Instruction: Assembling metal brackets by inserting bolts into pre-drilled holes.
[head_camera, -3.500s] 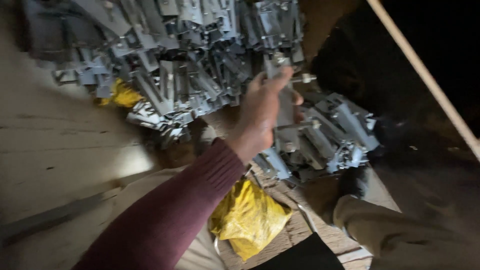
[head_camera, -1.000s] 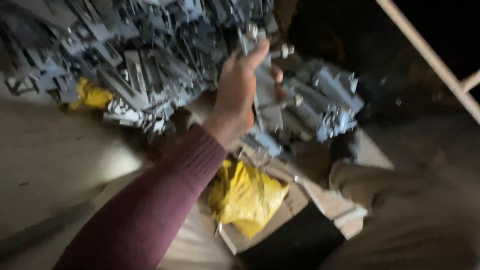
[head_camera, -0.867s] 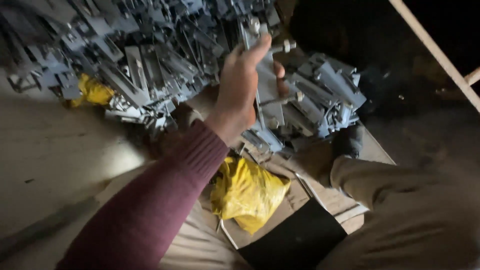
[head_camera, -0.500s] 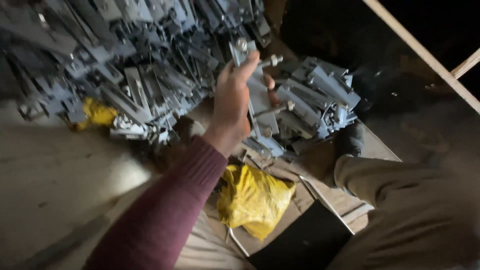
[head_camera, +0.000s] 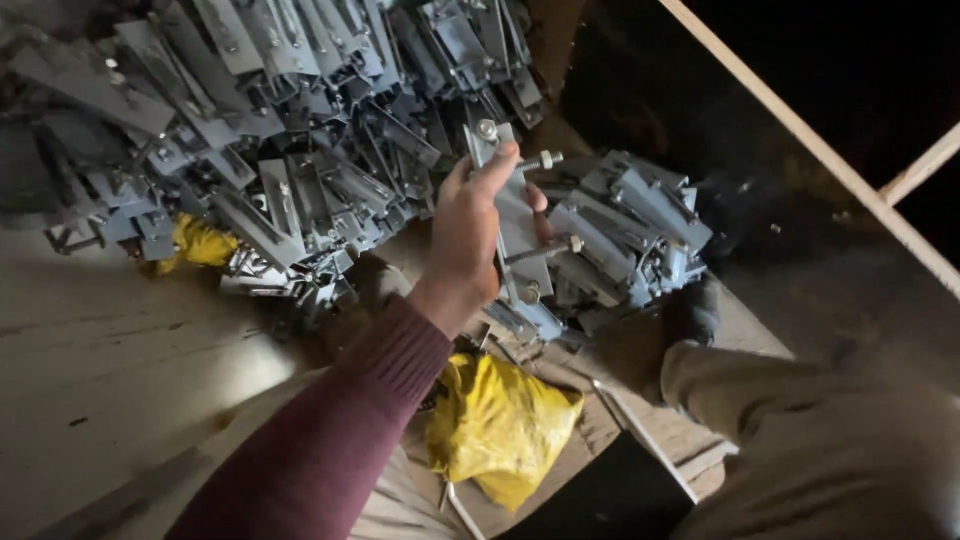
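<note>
My left hand (head_camera: 468, 232), in a dark red sleeve, reaches out from the lower left and is closed around a flat grey metal bracket (head_camera: 518, 245). The thumb presses on the bracket's front and the fingertips curl round its right edge. Bolts with nuts stick out of the bracket, one (head_camera: 545, 160) just right of the thumb tip. I hold it upright between a big heap of similar grey brackets (head_camera: 300, 120) and a smaller stack (head_camera: 635, 225) on the right. My right hand is out of sight.
A crumpled yellow bag (head_camera: 500, 425) lies under my forearm on wooden boards, and another yellow scrap (head_camera: 205, 242) peeks from under the heap. My trousered knee (head_camera: 810, 420) and dark shoe (head_camera: 695, 310) are at lower right. A pale wooden beam (head_camera: 820, 150) crosses the dark upper right.
My left hand keeps its grip on the same bracket and has hardly shifted against the piles. The view has swung slightly, and the thumb now lies higher on the bracket.
</note>
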